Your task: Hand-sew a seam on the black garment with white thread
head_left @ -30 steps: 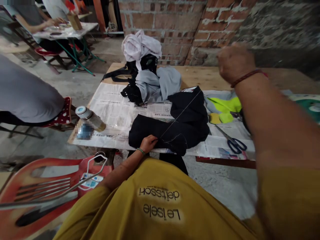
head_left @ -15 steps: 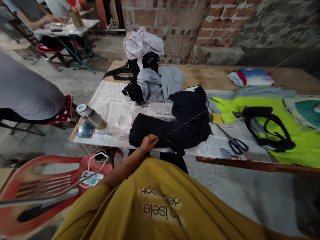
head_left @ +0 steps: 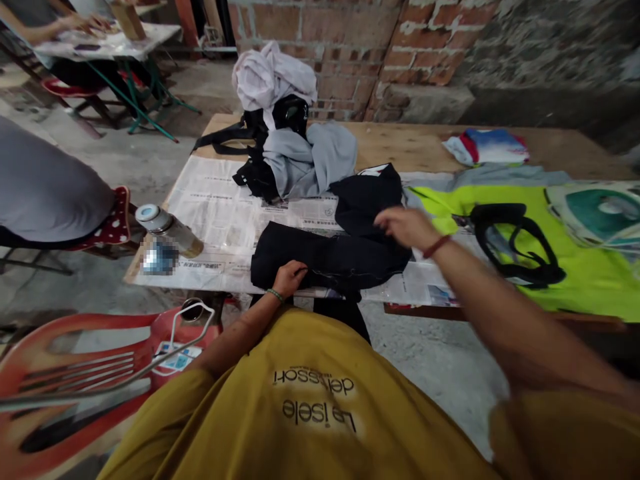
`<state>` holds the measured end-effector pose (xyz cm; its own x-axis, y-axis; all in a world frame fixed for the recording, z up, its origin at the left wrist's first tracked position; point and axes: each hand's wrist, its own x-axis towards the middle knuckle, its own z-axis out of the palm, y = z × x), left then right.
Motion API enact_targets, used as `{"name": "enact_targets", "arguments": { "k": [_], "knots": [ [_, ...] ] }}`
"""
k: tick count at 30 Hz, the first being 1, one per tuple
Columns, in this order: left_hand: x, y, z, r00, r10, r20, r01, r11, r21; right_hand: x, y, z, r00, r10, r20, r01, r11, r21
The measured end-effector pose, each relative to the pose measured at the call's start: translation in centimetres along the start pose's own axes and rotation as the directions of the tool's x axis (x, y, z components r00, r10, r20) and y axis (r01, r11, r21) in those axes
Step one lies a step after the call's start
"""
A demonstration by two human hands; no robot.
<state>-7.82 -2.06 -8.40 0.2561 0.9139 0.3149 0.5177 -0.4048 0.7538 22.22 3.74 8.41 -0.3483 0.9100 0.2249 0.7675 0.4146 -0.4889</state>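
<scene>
A dark navy garment [head_left: 330, 257], folded in an L shape, lies on the newspaper at the table's front edge. My left hand [head_left: 290, 278] pinches its near edge, fingers closed on the cloth. A thin pale thread [head_left: 340, 275] runs along the fabric to the right of those fingers. Over the garment's right part, my right hand [head_left: 406, 227] is held up with fingertips pinched together. Whatever sits in that pinch is too small and blurred to make out. The right forearm hides the table beneath it.
Newspaper [head_left: 210, 180] covers the table's left part, with a bottle [head_left: 173, 230] near the corner. Grey cloth [head_left: 310, 160] is heaped behind. To the right lie a fluorescent yellow garment [head_left: 590, 287], a black strap loop [head_left: 517, 247] and an iron [head_left: 607, 210]. A red chair [head_left: 65, 327] stands left.
My right hand has come into view from the right and is over the garment. The taut thread slanting up to the right is now slack on the cloth. The scissors are now hidden.
</scene>
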Motion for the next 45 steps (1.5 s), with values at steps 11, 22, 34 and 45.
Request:
{"name": "enact_targets", "arguments": {
  "k": [11,22,34,45],
  "knots": [
    [0.1,0.3,-0.1,1.000,-0.020,-0.018,0.020,1.000,-0.022,-8.9,-1.5,8.9,0.874,0.048,0.484,0.009,0.993,-0.115],
    [0.0,0.5,-0.2,1.000,-0.021,0.000,0.021,0.999,-0.030,-12.3,-2.9,6.8,0.830,0.162,0.533,-0.215,0.976,0.039],
    [0.0,0.7,-0.2,1.000,-0.028,-0.004,0.028,0.999,-0.032,-8.1,-9.0,-1.0,0.954,0.079,0.288,-0.163,0.946,0.280],
    [0.1,0.7,-0.2,1.000,-0.002,0.003,0.002,0.999,-0.049,-4.3,-5.2,4.2,0.985,0.049,0.168,-0.050,0.999,0.000]
  ]
}}
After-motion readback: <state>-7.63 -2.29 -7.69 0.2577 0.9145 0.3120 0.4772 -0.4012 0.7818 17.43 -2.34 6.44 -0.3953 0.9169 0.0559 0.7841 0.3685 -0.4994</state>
